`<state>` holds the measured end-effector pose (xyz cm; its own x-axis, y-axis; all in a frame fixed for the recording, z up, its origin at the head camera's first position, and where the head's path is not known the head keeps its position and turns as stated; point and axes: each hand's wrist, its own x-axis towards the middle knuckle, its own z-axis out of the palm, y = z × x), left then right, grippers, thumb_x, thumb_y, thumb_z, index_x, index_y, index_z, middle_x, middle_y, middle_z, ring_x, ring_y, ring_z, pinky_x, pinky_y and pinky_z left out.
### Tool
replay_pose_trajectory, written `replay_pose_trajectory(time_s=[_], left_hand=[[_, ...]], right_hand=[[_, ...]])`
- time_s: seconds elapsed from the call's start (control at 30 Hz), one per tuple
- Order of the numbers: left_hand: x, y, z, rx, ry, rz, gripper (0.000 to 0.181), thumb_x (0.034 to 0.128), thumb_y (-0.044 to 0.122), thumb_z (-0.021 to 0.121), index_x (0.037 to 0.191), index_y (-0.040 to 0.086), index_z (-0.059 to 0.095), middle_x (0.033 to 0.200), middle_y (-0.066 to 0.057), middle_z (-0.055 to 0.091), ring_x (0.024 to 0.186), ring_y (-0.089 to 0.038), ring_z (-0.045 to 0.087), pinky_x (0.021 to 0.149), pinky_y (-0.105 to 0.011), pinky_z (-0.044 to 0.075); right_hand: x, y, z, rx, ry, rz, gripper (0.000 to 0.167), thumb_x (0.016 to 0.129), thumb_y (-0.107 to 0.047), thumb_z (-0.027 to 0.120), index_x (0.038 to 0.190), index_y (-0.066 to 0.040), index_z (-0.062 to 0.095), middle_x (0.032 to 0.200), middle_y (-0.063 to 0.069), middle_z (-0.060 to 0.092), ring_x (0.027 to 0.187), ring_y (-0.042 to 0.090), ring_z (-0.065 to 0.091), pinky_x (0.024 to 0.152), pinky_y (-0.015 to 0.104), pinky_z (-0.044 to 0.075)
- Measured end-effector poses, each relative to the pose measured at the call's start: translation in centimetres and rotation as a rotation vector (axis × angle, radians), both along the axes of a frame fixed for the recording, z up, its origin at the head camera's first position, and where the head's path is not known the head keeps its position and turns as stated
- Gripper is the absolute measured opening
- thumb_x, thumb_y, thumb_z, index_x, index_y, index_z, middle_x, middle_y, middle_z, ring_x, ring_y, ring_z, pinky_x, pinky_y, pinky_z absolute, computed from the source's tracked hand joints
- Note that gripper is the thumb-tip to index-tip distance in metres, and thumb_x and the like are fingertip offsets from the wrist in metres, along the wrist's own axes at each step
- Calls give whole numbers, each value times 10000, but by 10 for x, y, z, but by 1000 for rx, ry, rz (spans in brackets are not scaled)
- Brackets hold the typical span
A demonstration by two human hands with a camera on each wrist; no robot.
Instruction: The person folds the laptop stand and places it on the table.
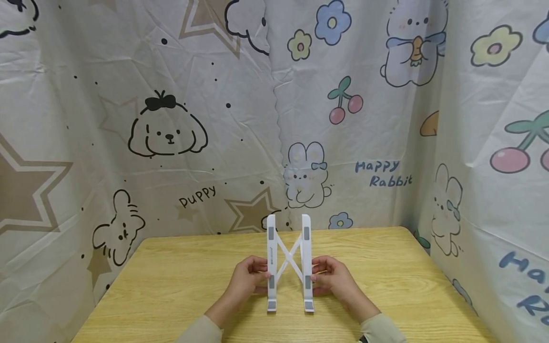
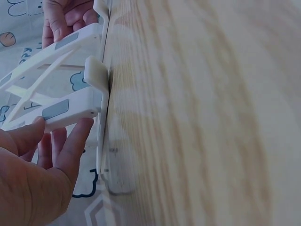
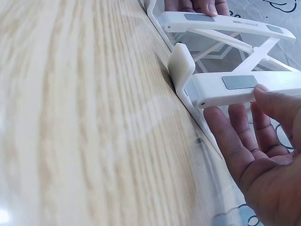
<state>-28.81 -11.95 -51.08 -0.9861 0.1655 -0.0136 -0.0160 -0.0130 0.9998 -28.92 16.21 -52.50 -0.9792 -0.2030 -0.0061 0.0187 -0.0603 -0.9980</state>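
A white folding laptop stand [image 1: 306, 259] stands opened out on the wooden table, its two long arms joined by crossing bars [image 1: 289, 256]. Grey pads line the arms, and each lower end turns up into a lip. My left hand [image 1: 245, 278] holds the left arm from outside, thumb on the upper face. On the opposite side my right hand [image 1: 339, 281] holds the right arm the same way. The left wrist view shows the left thumb beside a grey pad [image 2: 55, 109], fingers beneath the arm. In the right wrist view, the right thumb touches near a pad [image 3: 240, 82].
The light wooden table [image 1: 184, 267] extends around the stand on all sides. A pale curtain [image 1: 240, 143] printed with puppies, rabbits, stars and flowers hangs behind the table's far edge and along both sides.
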Motion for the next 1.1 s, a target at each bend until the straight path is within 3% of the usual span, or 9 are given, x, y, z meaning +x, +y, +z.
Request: replay_pose_trajectory(time_s=[0.57, 1.1], left_hand=[[-4, 21, 0, -42, 8, -2, 338, 917, -52, 705, 1241, -30, 610, 1088, -151, 630, 865, -170, 663, 715, -505, 642], [-5, 35, -2, -9, 18, -33, 314, 917, -49, 707, 1219, -28, 623, 1061, -145, 639, 855, -179, 664, 699, -481, 645]], right_hand=[[0, -10, -1, -12, -6, -11, 463, 873, 63, 743, 1296, 62, 552, 1059, 140, 631, 879, 225, 664, 753, 540, 633], [-1, -19, -2, -26, -4, -18, 454, 862, 60, 756, 1277, 57, 571, 1042, 123, 627, 882, 216, 653, 734, 528, 637]])
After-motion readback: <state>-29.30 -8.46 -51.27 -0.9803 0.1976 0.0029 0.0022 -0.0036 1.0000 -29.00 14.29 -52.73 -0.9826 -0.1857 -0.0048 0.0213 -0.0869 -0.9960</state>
